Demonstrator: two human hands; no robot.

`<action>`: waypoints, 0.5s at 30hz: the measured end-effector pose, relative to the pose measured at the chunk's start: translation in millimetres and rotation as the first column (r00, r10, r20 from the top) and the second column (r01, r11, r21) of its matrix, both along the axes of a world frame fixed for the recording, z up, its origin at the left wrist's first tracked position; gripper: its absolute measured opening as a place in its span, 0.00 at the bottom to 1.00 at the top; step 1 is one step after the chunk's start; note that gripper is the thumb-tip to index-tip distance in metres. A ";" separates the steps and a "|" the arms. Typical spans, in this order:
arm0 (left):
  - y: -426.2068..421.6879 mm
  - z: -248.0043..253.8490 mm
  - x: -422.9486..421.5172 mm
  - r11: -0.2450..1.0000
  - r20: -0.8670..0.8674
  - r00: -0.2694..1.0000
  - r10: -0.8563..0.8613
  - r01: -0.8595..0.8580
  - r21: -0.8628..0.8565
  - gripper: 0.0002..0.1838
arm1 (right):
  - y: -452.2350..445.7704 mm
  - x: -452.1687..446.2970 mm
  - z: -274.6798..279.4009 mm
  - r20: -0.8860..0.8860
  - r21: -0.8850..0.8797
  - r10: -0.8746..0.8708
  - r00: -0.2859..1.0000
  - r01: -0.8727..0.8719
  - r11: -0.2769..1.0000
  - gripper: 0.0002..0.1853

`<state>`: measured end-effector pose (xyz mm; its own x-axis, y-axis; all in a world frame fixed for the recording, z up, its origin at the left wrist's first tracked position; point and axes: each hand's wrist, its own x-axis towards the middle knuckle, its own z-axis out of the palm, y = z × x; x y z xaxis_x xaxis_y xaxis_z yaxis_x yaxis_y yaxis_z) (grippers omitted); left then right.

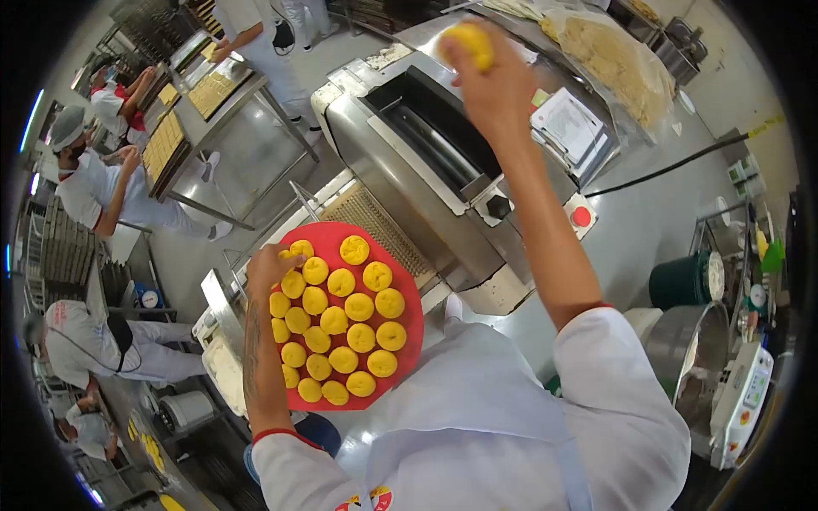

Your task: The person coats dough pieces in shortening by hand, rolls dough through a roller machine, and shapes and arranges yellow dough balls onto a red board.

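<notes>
A round red tray [411,341] bears many yellow dough pieces [333,320] in loose rows. At the tray's upper left edge is my left hand [271,266], its fingers curled at the rim beside a dough piece. My right hand [494,81] is raised over the far right side of the steel machine, its fingers wrapped round a yellow dough piece [469,46]. Below and left of that hand lies the machine's dark hopper [434,136], with a roller inside.
A perforated metal bed [375,226] lies beyond the tray. A clipboard [569,128] and a red button [581,216] are right of the hopper. Bagged dough [609,68] lies at the upper right. A mixer bowl [692,358] stands at right. Several co-workers stand at left near trays [166,145].
</notes>
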<state>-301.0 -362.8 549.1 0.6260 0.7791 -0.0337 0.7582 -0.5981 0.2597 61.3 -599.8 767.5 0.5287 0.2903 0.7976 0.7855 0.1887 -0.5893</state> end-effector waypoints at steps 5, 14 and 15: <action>-7.4 22.9 13.6 0.994 0.013 0.996 0.086 -0.086 0.061 0.27 | 1.4 11.2 -56.1 0.092 -0.290 -0.115 0.989 0.137 0.947 0.27; -131.6 171.5 85.1 0.878 0.831 0.556 0.013 0.391 -0.275 0.25 | -8.7 -118.7 -46.1 -0.484 -0.091 0.550 0.680 -0.665 0.742 0.22; -142.1 171.0 89.0 0.845 0.906 0.417 0.071 0.457 -0.277 0.27 | -14.3 -105.3 -33.2 -0.509 -0.059 0.530 0.679 -0.641 0.765 0.22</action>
